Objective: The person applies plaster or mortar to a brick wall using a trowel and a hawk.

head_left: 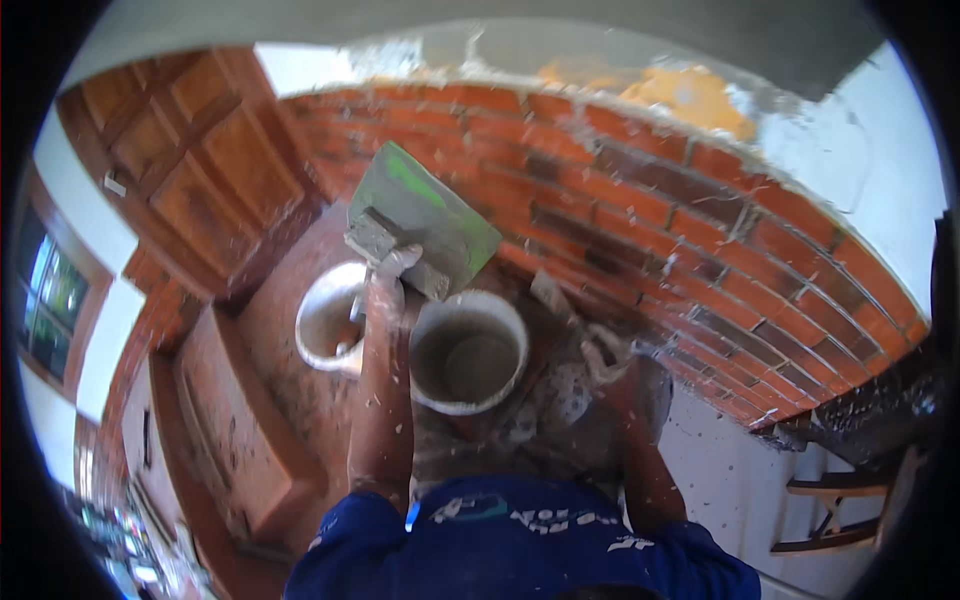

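Note:
My left hand is stretched forward and closed round the handle of a green plastering float smeared with grey mortar. The float is tilted, in front of the brick wall. Under it and to the right of my left forearm stands a round bucket with grey, wet-looking stuff at the bottom. My right hand, spattered with mortar, is closed on a small trowel whose blade points up and left, towards the wall. The fingers partly hide its handle. Both forearms carry mortar specks.
A white bucket stands left of my left forearm, partly covered by it. The red brick wall curves across the far side. A wooden door is at the left, above reddish steps. Wooden furniture stands at the right.

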Demonstrator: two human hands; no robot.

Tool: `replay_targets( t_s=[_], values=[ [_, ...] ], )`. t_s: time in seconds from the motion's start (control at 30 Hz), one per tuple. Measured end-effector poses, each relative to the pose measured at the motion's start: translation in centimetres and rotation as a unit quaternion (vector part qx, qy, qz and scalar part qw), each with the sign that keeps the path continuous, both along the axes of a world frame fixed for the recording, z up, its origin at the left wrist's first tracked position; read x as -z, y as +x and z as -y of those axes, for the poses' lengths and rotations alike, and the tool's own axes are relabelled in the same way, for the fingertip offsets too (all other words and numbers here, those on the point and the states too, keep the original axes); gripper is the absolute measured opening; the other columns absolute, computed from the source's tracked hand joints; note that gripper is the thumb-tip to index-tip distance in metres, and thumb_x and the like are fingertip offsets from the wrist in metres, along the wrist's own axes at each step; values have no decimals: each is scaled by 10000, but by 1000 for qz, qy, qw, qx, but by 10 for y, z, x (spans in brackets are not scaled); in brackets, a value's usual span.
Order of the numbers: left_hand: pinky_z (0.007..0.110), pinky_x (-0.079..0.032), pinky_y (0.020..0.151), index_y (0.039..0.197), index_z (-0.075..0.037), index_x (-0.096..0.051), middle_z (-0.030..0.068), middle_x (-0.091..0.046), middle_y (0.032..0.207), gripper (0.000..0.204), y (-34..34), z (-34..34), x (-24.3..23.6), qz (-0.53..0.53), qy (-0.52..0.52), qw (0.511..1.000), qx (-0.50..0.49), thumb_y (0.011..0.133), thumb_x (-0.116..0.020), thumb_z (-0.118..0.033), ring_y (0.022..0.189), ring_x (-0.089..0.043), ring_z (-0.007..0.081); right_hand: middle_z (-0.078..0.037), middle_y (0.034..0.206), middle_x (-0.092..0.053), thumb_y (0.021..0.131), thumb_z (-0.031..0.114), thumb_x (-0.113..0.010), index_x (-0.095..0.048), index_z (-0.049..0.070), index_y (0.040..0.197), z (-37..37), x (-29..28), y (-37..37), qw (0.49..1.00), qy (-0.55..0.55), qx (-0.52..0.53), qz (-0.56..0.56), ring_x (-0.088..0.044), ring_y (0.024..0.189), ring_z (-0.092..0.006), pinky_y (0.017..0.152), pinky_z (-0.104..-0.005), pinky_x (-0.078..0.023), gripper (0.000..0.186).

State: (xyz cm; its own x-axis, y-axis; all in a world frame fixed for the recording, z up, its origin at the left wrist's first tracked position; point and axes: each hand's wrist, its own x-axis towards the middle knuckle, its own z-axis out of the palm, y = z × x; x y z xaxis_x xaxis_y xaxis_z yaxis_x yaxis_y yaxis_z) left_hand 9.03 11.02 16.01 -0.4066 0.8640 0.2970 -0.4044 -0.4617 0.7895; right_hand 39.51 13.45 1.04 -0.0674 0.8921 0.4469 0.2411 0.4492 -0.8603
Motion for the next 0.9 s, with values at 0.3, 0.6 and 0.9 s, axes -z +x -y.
replay_targets(
  t_s=[0.3, 0.6, 0.9],
  values=[
    [474, -413, 1039, 1316, 31, -431, 167, -558, 1222, 573, -25, 75, 74, 156, -70, 985, -30, 771, -591, -42, 1156, -537, 341, -98, 860, -566, 763, 73, -734, -669, 124, 1077, 9, -66, -50, 937, 261, -140, 184, -600, 736, -269, 626, -397, -484, 325],
    [411, -503, 907, 1312, 7, -451, 125, -586, 1163, 623, -5, 136, 109, 113, -165, 979, 34, 714, -620, 50, 1052, -592, 276, -103, 915, -588, 822, 85, -704, -630, 71, 1132, -12, -99, -124, 957, 217, -184, 55, -601, 748, -249, 656, -365, -494, 320],
    [496, -493, 949, 1247, 48, -497, 193, -625, 1092, 586, -28, 149, 155, 328, -150, 920, 153, 683, -603, -73, 1012, -629, 345, -66, 673, -572, 912, 192, -633, -629, -10, 1148, -22, -61, -97, 749, -501, -412, -134, -374, 408, -48, 360, -204, -268, 311]
  ],
)
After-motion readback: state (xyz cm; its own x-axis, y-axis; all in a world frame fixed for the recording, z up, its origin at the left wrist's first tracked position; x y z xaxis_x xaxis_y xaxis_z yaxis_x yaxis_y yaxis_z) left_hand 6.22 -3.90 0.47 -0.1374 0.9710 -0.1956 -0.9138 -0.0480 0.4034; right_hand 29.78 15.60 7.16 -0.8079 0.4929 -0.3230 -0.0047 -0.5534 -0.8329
